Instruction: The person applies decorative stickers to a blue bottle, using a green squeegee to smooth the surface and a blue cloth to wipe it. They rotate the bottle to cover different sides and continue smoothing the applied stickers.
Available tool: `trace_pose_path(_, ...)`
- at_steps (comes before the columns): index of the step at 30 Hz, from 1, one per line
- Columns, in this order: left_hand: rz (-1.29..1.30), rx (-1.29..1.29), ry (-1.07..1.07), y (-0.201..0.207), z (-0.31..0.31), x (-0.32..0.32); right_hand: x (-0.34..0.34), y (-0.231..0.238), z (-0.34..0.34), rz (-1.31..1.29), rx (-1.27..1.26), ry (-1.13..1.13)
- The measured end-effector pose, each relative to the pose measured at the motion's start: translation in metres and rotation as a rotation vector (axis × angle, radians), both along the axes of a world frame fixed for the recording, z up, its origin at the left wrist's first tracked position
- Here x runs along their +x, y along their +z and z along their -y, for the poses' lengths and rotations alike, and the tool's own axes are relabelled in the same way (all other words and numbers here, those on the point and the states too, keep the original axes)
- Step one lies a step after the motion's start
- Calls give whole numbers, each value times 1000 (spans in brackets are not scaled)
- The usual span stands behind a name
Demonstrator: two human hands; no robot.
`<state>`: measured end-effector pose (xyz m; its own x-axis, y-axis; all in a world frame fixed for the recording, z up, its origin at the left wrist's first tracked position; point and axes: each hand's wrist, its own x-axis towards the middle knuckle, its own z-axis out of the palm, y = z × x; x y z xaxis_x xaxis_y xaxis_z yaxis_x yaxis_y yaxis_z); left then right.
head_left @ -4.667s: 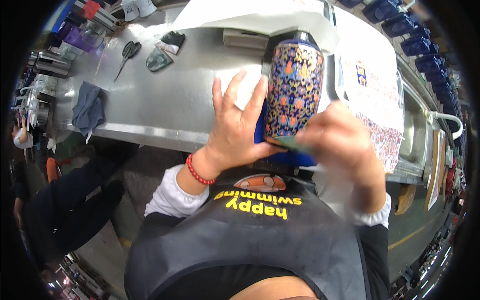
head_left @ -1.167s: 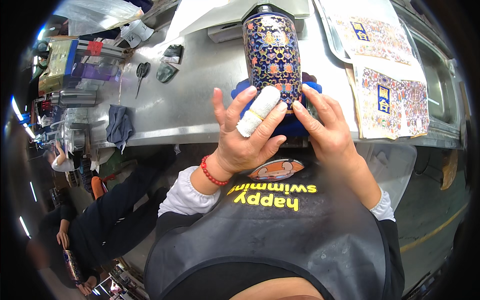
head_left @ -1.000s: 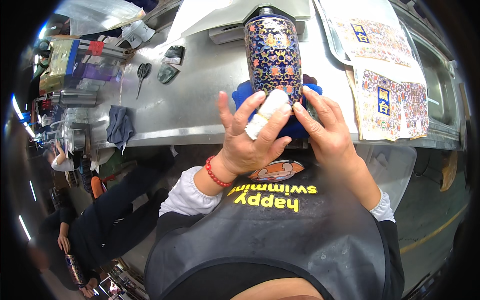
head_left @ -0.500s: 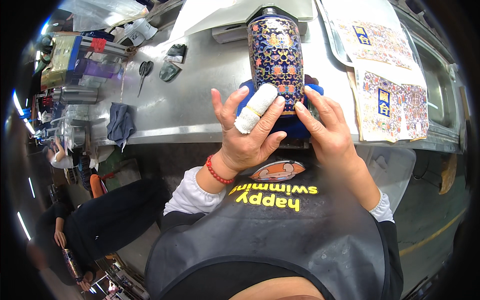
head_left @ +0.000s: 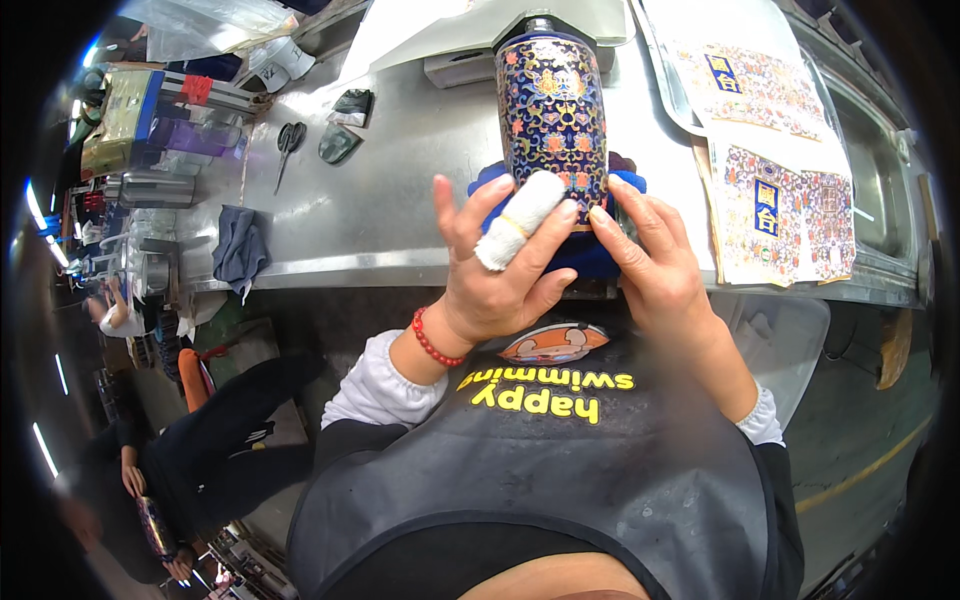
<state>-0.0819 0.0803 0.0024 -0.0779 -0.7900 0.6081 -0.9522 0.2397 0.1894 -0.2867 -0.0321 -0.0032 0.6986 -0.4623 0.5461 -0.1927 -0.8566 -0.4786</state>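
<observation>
A dark blue bottle [head_left: 553, 110] with a colourful floral pattern lies on a folded blue cloth [head_left: 597, 258], its neck pointing away from me. On my left hand [head_left: 497, 265] one finger is wrapped in white cloth [head_left: 521, 220] held by a yellow band. That wrapped tip rests against the bottle's near left part, while the other fingers are spread. My right hand [head_left: 655, 245] has its fingers stretched out, the tips touching the bottle's near right edge. Its thumb is mostly hidden. Neither hand wraps round the bottle.
Patterned printed sheets [head_left: 790, 215] lie on the right, near a metal sink [head_left: 870, 150]. To the left on the steel table [head_left: 400, 190] are scissors [head_left: 289, 150], a dark oval object [head_left: 338, 145] and a grey cloth [head_left: 240, 245]. A co-worker [head_left: 215, 450] at lower left holds a similar bottle.
My left hand has shifted slightly, its wrapped finger moving a little right and down along the bottle. My right hand and the bottle hold still. The co-worker's legs and arms have moved.
</observation>
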Motion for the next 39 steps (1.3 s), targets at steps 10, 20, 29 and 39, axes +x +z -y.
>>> trace_pose_path(10,60,-39,41,-6,-3,-3,0,-7,0,26,-15,-5)
trace_pose_path(20,-22,19,139,-3,6,24,0,0,6,24,-41,43)
trace_pose_path(29,102,-86,124,15,16,32,-7,11,12,-64,-131,62)
trace_pose_path(39,-479,104,-57,-8,29,34,6,47,33,-88,-312,219)
